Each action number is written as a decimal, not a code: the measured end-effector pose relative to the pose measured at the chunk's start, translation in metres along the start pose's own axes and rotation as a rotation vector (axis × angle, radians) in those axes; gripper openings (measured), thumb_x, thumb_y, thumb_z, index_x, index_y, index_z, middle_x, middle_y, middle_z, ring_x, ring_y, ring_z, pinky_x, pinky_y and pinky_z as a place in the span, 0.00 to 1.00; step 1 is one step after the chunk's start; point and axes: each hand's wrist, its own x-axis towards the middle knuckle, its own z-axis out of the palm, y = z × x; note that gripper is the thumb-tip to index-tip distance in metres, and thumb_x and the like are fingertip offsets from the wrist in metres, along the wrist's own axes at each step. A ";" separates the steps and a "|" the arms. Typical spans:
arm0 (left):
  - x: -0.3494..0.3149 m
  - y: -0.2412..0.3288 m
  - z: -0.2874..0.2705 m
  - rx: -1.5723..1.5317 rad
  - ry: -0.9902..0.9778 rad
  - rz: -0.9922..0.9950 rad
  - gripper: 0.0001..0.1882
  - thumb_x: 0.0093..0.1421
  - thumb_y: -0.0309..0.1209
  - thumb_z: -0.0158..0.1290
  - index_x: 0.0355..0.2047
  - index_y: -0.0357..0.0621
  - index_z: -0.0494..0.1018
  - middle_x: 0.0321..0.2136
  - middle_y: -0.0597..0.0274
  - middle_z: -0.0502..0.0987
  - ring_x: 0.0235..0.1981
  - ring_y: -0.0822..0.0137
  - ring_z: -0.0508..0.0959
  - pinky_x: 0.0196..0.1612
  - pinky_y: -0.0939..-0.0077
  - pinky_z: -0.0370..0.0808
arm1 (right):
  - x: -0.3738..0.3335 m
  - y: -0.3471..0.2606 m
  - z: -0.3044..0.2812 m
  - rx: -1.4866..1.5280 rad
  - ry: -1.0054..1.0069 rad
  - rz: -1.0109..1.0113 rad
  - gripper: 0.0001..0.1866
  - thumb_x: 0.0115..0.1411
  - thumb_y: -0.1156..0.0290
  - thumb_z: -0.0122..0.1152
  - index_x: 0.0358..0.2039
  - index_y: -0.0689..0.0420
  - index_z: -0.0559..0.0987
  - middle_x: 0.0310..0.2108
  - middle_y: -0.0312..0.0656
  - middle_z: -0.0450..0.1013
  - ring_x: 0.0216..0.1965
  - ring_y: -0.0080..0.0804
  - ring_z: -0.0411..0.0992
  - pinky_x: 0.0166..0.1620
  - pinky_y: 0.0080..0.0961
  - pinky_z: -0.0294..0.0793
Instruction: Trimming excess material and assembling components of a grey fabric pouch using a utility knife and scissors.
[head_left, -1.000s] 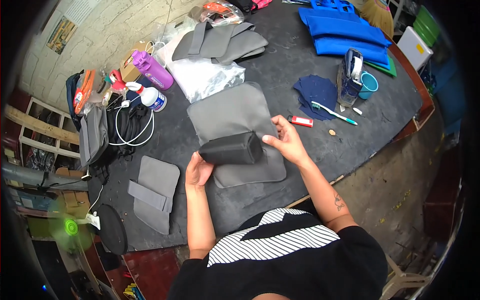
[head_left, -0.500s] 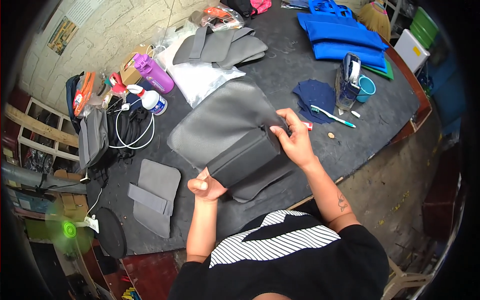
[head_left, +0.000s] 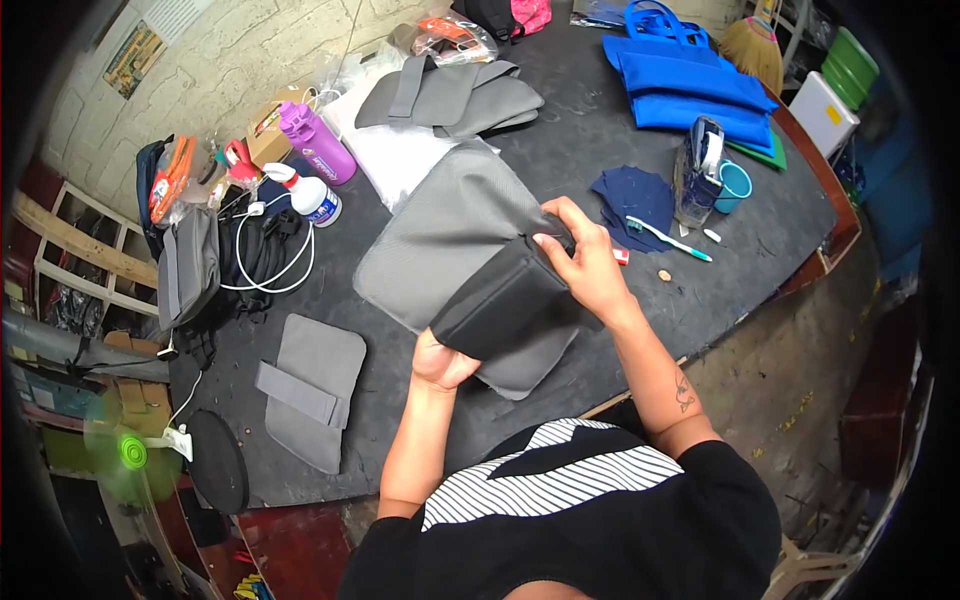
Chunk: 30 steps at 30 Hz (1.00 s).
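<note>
Between my hands is a grey fabric bag piece (head_left: pixel 440 240) with a black box-shaped section (head_left: pixel 495 295) across its middle. My left hand (head_left: pixel 442 362) is closed around the lower left end of the black section, its fingers partly hidden underneath. At the upper right end, my right hand (head_left: pixel 583 258) pinches the edge between thumb and fingers. One wide grey flap spreads away from me, and a smaller flap hangs on the near side. Left of my left forearm, a flat grey panel with a strap (head_left: pixel 315 392) lies on the black table (head_left: pixel 390 465).
Stacked grey panels (head_left: pixel 450 95) lie at the back, near a purple bottle (head_left: pixel 318 145) and a white spray bottle (head_left: pixel 305 195). On the right are a tape dispenser (head_left: pixel 697 180), a toothbrush (head_left: pixel 670 240), a blue cup (head_left: pixel 734 187) and blue bags (head_left: pixel 690 85). A small fan (head_left: pixel 133 451) spins at left.
Both hands keep hold of the bag piece. My left hand has moved right and slightly up, and the black section has tilted, showing more of its side.
</note>
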 end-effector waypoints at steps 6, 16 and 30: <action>-0.003 0.006 -0.014 -0.184 -0.074 0.040 0.27 0.62 0.31 0.40 0.60 0.27 0.58 0.60 0.40 0.62 0.62 0.48 0.62 0.66 0.56 0.55 | 0.030 0.018 -0.005 0.278 -0.113 0.186 0.11 0.54 0.82 0.57 0.40 0.63 0.74 0.35 0.37 0.75 0.38 0.18 0.70 0.43 0.17 0.69; -0.012 0.019 -0.002 -0.120 -0.007 0.096 0.33 0.52 0.24 0.47 0.60 0.26 0.57 0.59 0.40 0.63 0.61 0.48 0.64 0.66 0.53 0.55 | 0.021 0.019 0.018 -0.206 0.210 -0.118 0.11 0.58 0.75 0.59 0.40 0.65 0.73 0.33 0.41 0.72 0.36 0.29 0.70 0.41 0.24 0.69; 0.008 -0.005 -0.058 0.464 0.469 0.033 0.24 0.60 0.25 0.50 0.56 0.30 0.62 0.53 0.49 0.70 0.56 0.58 0.70 0.61 0.63 0.64 | -0.011 0.099 0.051 -0.125 -0.055 0.398 0.18 0.50 0.64 0.68 0.34 0.64 0.76 0.27 0.45 0.75 0.30 0.34 0.75 0.36 0.30 0.73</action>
